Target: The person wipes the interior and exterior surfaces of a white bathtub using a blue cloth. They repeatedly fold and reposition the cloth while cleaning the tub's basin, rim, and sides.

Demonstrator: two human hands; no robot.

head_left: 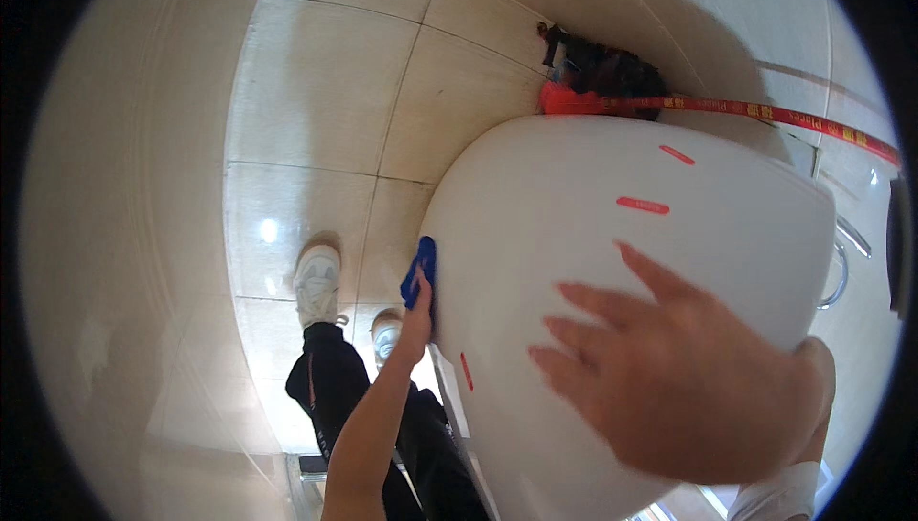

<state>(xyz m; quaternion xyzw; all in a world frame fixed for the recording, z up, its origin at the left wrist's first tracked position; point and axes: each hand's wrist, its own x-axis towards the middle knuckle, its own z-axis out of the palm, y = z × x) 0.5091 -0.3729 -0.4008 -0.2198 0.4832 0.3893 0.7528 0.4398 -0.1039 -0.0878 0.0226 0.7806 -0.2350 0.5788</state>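
A large, smooth white object with a rounded rim [545, 220], its kind unclear, stretches before me and bears several small red stickers [642, 205]. At its left edge, my left hand [418, 320] holds a blue cloth [422, 270] pressed against the side. Over the white surface is my right hand [667, 377], blurred, with fingers spread and pointing left; it holds nothing visible. Whether it touches the surface cannot be told.
A red printed strap [774, 114] runs from a red item [570, 99] beside a dark bundle [609, 69] behind the white object. Chrome bars [852, 236] stand at its right. Glossy tiles [323, 91] cover the floor, and my shoes [318, 281] are left of the object.
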